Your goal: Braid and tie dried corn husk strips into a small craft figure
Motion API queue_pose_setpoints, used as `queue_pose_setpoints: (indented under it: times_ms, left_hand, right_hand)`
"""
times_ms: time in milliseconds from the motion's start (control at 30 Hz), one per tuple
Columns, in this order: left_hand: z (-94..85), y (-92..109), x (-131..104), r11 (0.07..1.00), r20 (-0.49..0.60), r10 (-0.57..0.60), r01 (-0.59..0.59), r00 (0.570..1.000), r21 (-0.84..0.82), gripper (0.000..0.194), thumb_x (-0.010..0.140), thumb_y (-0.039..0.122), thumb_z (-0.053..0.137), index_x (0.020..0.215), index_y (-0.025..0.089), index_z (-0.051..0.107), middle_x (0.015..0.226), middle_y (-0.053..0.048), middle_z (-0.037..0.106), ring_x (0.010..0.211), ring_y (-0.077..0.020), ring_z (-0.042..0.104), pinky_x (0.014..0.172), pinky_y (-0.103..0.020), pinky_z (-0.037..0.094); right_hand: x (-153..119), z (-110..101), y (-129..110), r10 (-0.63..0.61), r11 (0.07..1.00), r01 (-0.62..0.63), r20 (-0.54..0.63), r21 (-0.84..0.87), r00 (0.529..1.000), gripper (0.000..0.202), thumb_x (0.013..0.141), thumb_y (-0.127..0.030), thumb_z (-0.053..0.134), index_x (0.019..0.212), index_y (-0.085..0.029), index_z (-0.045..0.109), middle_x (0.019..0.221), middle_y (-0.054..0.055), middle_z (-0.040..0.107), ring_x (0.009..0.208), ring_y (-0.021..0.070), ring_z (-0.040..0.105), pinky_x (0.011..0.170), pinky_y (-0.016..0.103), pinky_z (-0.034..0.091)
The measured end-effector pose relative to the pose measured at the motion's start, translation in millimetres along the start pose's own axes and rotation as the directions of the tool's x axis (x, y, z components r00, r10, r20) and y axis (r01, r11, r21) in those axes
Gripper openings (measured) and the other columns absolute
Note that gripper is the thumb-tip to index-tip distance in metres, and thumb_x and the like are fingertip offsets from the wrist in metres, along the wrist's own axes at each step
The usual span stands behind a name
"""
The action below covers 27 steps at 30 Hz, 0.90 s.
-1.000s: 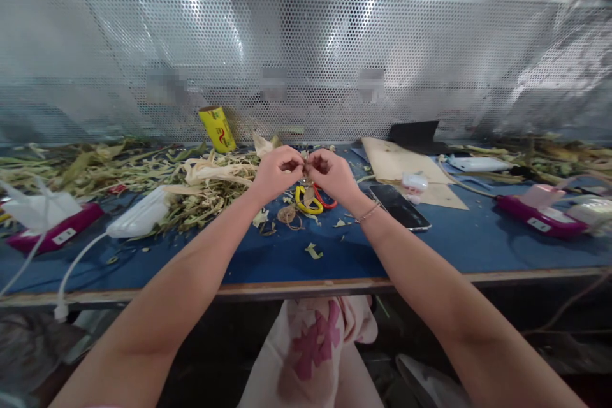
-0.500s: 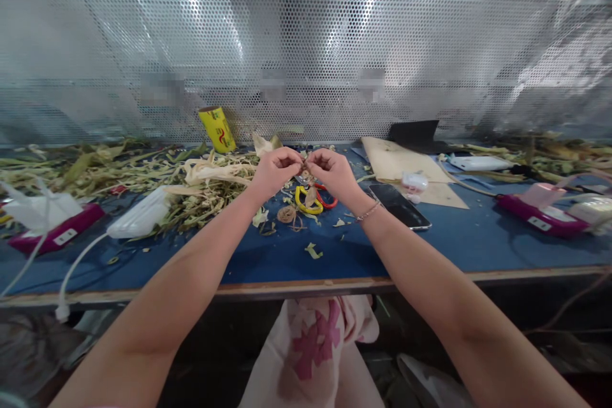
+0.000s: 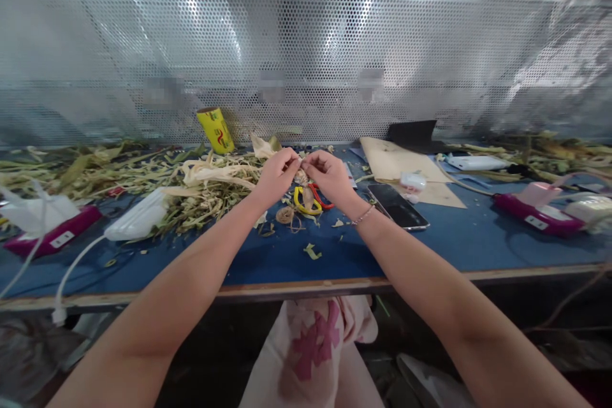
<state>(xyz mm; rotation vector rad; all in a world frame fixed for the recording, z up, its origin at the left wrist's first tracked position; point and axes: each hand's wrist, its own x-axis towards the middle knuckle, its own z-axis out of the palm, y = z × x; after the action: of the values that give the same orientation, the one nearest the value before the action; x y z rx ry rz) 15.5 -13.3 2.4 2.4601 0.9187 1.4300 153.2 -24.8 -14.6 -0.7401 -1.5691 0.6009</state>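
Above the middle of the blue table, my left hand (image 3: 278,173) and my right hand (image 3: 327,173) are close together, fingertips pinched and almost touching. Between them shows a small pale husk piece (image 3: 301,176), partly covered by the fingers; its exact shape is hard to make out. Just below lie yellow and red loop handles (image 3: 307,201), like those of scissors, the blades out of sight. A small coil of tan twine (image 3: 285,215) sits to their left. Left of my left hand spreads a heap of dry husk strips (image 3: 205,194).
A yellow tube (image 3: 216,130) leans near the perforated metal screen (image 3: 315,44). To the right are a phone (image 3: 398,206), brown card (image 3: 401,162) and a purple power strip (image 3: 535,213). At left are a white power adapter (image 3: 138,215) with its cable and another purple strip (image 3: 52,233).
Both hands stay at nearly the same spot with slight finger movement. The pale piece between them shows a little more now. The view has shifted slightly.
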Motion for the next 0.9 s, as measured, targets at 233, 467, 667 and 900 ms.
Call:
queue_pose_setpoints:
  times_ms: [233,467,667,900]
  left_hand:
    - [2.3,-6.3,2.5,0.998,0.009,0.067,-0.067,0.998,-0.009,0.021,0.084,0.033,0.038,0.069,0.019,0.042,0.07,-0.001,0.047,0.068,-0.0129,0.043,0.066,-0.026,0.037]
    - [2.7,-6.2,2.3,0.996,0.005,0.086,-0.086,0.996,-0.037,0.024,0.086,0.038,0.034,0.071,0.02,0.041,0.072,-0.002,0.046,0.069,-0.0135,0.043,0.067,-0.028,0.038]
    - [1.9,-4.8,2.4,0.995,0.014,0.082,-0.081,0.997,-0.059,0.027,0.085,0.042,0.034,0.072,0.02,0.041,0.073,-0.002,0.046,0.069,-0.0136,0.043,0.068,-0.028,0.038]
    - [2.1,-3.8,0.8,0.998,0.008,0.046,-0.046,0.999,-0.053,0.025,0.085,0.04,0.035,0.07,0.02,0.041,0.069,-0.001,0.044,0.066,-0.0129,0.042,0.064,-0.027,0.037]
  right_hand:
    - [0.6,-0.7,-0.9,-0.016,0.998,0.015,0.028,0.057,0.999,0.012,0.071,-0.029,0.052,0.069,-0.019,0.046,0.062,-0.004,0.044,0.057,0.0081,0.04,0.056,0.023,0.035]
    - [0.3,0.0,-3.0,0.019,0.99,-0.023,0.031,0.14,0.999,0.012,0.074,-0.032,0.049,0.071,-0.02,0.046,0.065,-0.003,0.046,0.059,0.0083,0.042,0.057,0.023,0.038]
    - [0.9,-3.2,-7.8,0.033,0.995,-0.038,0.055,0.09,0.998,0.013,0.069,-0.03,0.056,0.072,-0.019,0.049,0.063,-0.003,0.05,0.058,0.0079,0.046,0.058,0.024,0.04]
    - [2.4,-5.1,-4.3,0.032,0.994,-0.039,0.074,0.098,0.997,0.017,0.066,-0.033,0.06,0.071,-0.018,0.052,0.062,-0.002,0.054,0.059,0.0089,0.05,0.058,0.025,0.044]
